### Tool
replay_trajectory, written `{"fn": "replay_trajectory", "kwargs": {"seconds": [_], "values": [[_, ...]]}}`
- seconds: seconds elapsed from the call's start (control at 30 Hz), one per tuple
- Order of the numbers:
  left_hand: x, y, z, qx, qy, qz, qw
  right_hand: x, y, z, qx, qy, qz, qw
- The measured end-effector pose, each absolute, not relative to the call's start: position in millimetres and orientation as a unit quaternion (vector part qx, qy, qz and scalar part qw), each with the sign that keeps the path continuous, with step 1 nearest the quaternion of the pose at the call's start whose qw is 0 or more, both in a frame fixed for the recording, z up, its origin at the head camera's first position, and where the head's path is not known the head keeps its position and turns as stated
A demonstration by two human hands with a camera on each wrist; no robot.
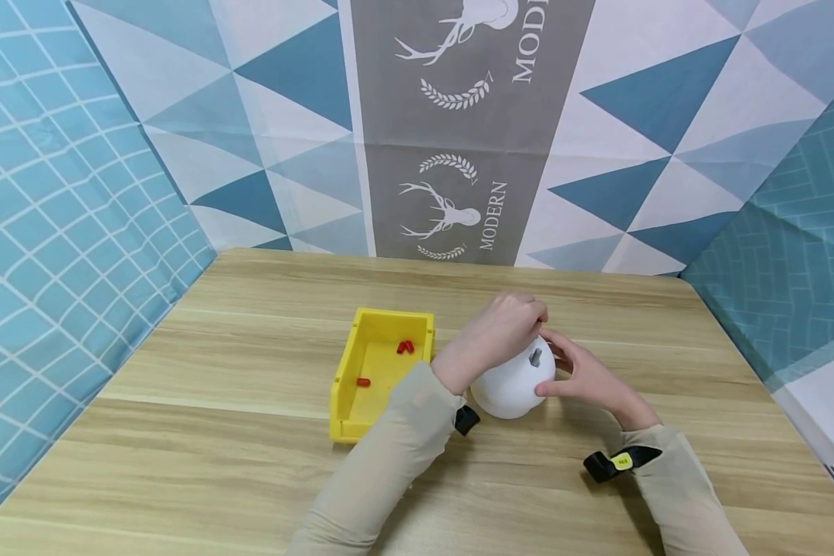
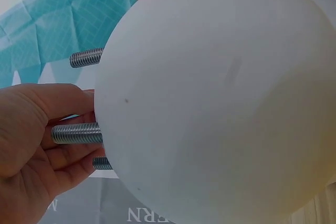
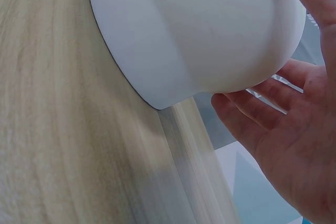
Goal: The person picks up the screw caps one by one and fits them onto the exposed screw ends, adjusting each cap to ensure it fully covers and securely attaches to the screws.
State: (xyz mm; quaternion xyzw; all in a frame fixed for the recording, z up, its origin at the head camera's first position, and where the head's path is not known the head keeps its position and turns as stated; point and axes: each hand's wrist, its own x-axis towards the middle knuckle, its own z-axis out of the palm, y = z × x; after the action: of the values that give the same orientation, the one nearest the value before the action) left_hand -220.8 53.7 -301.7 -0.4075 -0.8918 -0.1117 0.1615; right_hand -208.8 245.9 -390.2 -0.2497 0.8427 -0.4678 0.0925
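Two hands share one job as we look in: the left hand (image 1: 496, 336) arches over the far side with bent fingers, while the right hand (image 1: 591, 378) grips the near right flank, thumb in front and fingers spread round behind. Beneath it all lies the wooden table (image 1: 181, 440). Left of centre we have the yellow bin (image 1: 382, 367), partly covered by a sleeve, and just to its right, base down on the wood, the white dome (image 1: 503, 394). Now to the top of it! The left wrist view gives us three threaded studs (image 2: 77, 133), with the left thumb and fingers right among them; whether they pinch anything, we cannot tell. Smallest of all, three red pieces (image 1: 364, 382) lie in the bin, two close together and one apart by the left wall. Our call: this is fine fingertip work at the studs, the right hand acting as the clamp. Next, we reckon, it calls for a firm right hold and careful left fingers, lest the smooth dome turn.
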Motion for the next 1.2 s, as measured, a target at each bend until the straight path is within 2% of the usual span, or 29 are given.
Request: {"fn": "replay_trajectory", "kwargs": {"seconds": [0.67, 1.2], "values": [[-220.9, 56.2, -307.6, -0.395, -0.899, -0.122, 0.147, -209.1, 247.2, -389.6, -0.255, 0.838, -0.474, 0.092], [-216.7, 53.8, -315.1, -0.389, -0.892, -0.119, 0.198, -208.9, 245.4, -391.3, -0.256, 0.84, -0.469, 0.09]]}}
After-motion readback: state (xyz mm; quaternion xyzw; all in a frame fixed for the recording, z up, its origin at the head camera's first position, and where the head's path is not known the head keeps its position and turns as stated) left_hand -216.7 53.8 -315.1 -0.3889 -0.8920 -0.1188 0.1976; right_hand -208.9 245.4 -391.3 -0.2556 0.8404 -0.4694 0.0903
